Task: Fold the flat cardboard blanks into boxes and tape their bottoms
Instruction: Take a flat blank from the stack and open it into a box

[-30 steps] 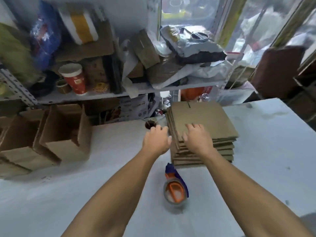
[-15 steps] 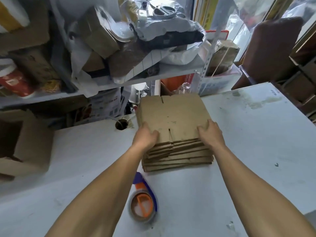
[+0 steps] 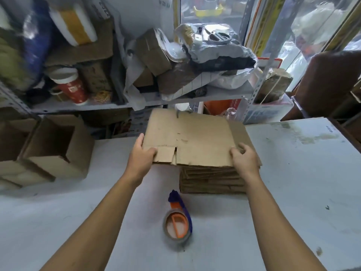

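the step in hand looks like taking one flat blank (image 3: 187, 137) off the stack of blanks (image 3: 213, 179) to start a new box. the left hand (image 3: 141, 156) grips the blank's near left corner, thumb on top and fingers out of sight beneath. the right hand (image 3: 244, 158) holds the near right edge with fingers curled over it, right where the blank overlaps the stack. the hands are well apart, one at each side of the sheet. the blank sits partly over the stack and juts out past the stack's left side, its left half above bare table (image 3: 293, 173). the tape dispenser (image 3: 178, 222) lies on the table just in front of the stack, nearer the person. left of the stack, well apart, stand folded boxes (image 3: 58, 149) with open tops, so some of the job seems done. next, i judge, the blank needs to come clear of the stack, be squeezed open into a tube, its bottom flaps folded in, then the tape picked up
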